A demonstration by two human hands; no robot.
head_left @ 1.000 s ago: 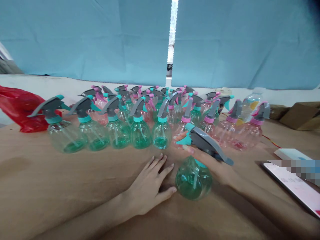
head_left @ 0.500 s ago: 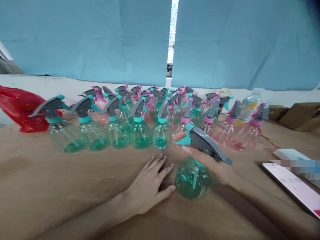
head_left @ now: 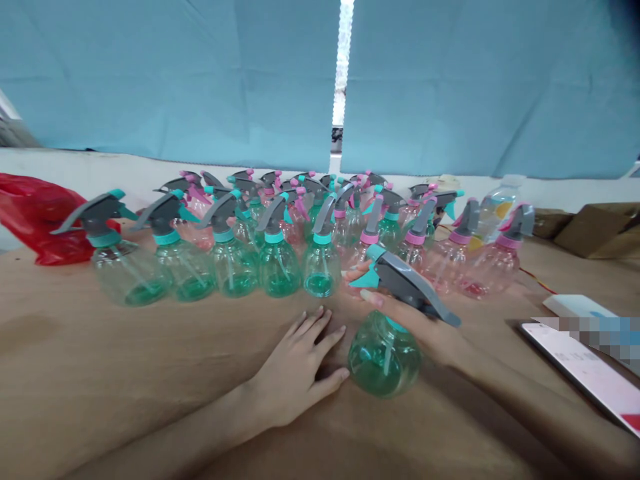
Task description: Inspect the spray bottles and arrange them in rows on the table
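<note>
My right hand (head_left: 410,323) is closed around the neck of a green spray bottle (head_left: 384,363), just under its grey and turquoise trigger head. The bottle leans slightly and holds some green-looking liquid; whether its base touches the table cannot be made out. My left hand (head_left: 295,373) lies flat on the table with fingers spread, its thumb close to the bottle's left side and holding nothing. Ahead stands a front row of green spray bottles (head_left: 280,270) on the left and pink spray bottles (head_left: 475,270) on the right, partly hidden by my right hand and the held bottle.
More green and pink spray bottles crowd behind the front row. A red plastic bag (head_left: 45,220) lies at the far left. On the right are a phone (head_left: 575,367), a white box (head_left: 570,305), cardboard (head_left: 600,230) and a large clear bottle (head_left: 503,200). A blue sheet (head_left: 200,87) hangs behind.
The whole view has shifted very slightly. Both hands and the held spray bottle keep the same pose, with the left hand flat and the right around the bottle's neck.
</note>
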